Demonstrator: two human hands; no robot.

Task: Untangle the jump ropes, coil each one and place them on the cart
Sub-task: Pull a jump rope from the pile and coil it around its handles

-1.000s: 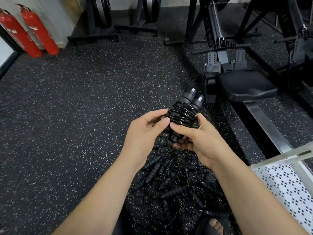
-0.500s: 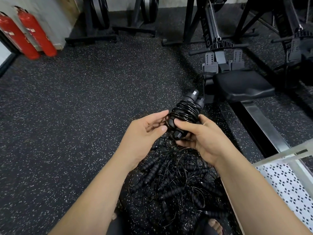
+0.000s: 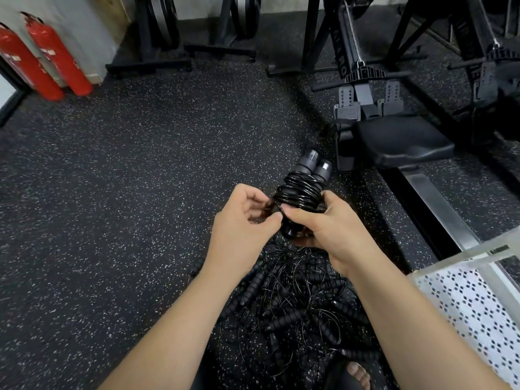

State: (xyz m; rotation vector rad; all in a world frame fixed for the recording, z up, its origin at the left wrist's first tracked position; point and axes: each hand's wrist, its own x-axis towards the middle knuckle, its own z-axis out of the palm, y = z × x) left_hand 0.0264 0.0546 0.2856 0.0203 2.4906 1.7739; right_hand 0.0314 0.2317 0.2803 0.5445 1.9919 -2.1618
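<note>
Head view: right hand [image 3: 334, 229], fingers clamped round the coiled jump rope [image 3: 299, 190], holds it above the tangle [image 3: 295, 299] on the floor. Left hand [image 3: 244, 223] pinches its loose cord end. Step judged: securing the coil. Next: tuck the end in, then move the rope to the cart [image 3: 461, 257].

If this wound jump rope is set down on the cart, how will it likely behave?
The wound jump rope looks glossy and springy, so coils may loosen once the left hand and right hand release. Two handles side by side probably stop it rolling. Likely light: fingers alone hold it.
</note>
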